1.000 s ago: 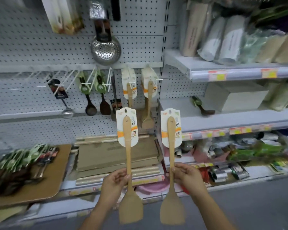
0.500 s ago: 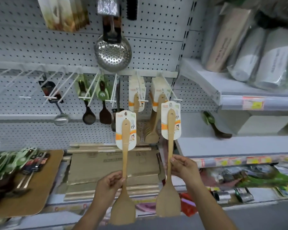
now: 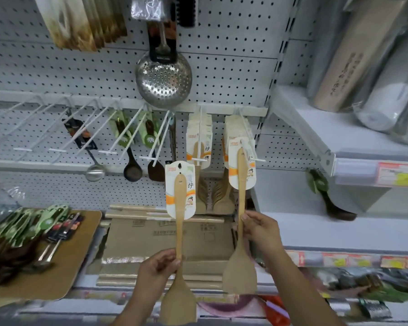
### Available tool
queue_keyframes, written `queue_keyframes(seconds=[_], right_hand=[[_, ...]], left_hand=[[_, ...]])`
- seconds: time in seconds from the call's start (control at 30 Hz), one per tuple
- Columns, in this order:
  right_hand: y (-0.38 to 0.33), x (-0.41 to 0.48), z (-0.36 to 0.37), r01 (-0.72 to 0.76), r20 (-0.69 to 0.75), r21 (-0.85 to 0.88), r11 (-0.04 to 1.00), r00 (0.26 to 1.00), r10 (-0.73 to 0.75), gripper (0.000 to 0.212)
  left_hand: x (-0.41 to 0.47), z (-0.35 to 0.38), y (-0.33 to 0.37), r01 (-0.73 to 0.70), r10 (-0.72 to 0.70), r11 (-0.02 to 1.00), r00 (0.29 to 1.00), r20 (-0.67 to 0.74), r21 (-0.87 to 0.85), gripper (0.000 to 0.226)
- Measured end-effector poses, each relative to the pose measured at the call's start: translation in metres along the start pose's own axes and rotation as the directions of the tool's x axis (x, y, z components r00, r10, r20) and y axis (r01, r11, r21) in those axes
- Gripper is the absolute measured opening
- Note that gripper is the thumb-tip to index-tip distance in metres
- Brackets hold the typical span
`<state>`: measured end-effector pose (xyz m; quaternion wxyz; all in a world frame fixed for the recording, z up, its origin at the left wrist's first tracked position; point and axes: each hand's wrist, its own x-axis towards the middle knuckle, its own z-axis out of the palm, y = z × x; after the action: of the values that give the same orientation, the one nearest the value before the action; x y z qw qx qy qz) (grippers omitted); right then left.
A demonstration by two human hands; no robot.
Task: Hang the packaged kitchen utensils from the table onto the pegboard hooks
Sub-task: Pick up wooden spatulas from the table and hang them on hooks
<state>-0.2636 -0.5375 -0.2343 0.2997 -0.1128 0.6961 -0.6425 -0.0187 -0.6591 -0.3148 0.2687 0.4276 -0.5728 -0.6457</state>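
My left hand (image 3: 159,267) grips a pale wooden spatula with white card tag (image 3: 179,231), upright, near me. My right hand (image 3: 263,229) pinches a second wooden spatula (image 3: 241,184), its card at the right white peg hook (image 3: 257,159).

The left hand (image 3: 158,267) grips a carded wooden spatula (image 3: 179,228) by the handle, upright with the blade down, its card below the pegboard (image 3: 222,67) hooks. The right hand (image 3: 262,229) pinches a second spatula (image 3: 240,271) held higher. Its card lies against the rightmost hook (image 3: 251,143), in front of the hung spatulas (image 3: 231,128); whether the hole is threaded cannot be told. A steel skimmer (image 3: 163,78) hangs above. Packaged utensils (image 3: 33,222) lie on the wooden surface (image 3: 64,271) at near left.
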Motion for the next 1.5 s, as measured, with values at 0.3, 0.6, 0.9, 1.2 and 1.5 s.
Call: queue_keyframes(seconds=[0.3, 0.6, 0.9, 1.2, 1.5], right_hand=[[0.004, 0.056, 0.008, -0.083, 0.013, -0.098, 0.992, 0.996, 0.085, 0.020], [-0.013, 0.049, 0.007, 0.017, 0.046, -0.167, 0.986, 0.999, -0.009, 0.026], [-0.045, -0.006, 0.053, 0.086, 0.354, -0.016, 0.996, 0.932, -0.075, 0.023], [-0.047, -0.016, 0.061, 0.104, 0.315, -0.019, 0.994, 0.945, -0.093, 0.017], [-0.055, -0.021, 0.064, 0.147, 0.344, -0.026, 0.989, 0.930, -0.129, 0.016]], left_hand=[[-0.017, 0.018, -0.007, -0.004, 0.004, 1.000, 0.999, 0.041, -0.007, 0.023], [-0.020, 0.029, -0.010, 0.019, -0.015, 0.998, 0.997, 0.077, -0.054, 0.024], [-0.015, 0.039, -0.005, 0.003, 0.004, 0.999, 0.992, 0.129, -0.049, 0.024], [-0.014, 0.033, -0.005, 0.007, 0.005, 0.996, 0.990, 0.141, -0.084, 0.025], [-0.015, 0.033, -0.004, -0.005, 0.024, 0.993, 0.989, 0.149, -0.122, 0.022]])
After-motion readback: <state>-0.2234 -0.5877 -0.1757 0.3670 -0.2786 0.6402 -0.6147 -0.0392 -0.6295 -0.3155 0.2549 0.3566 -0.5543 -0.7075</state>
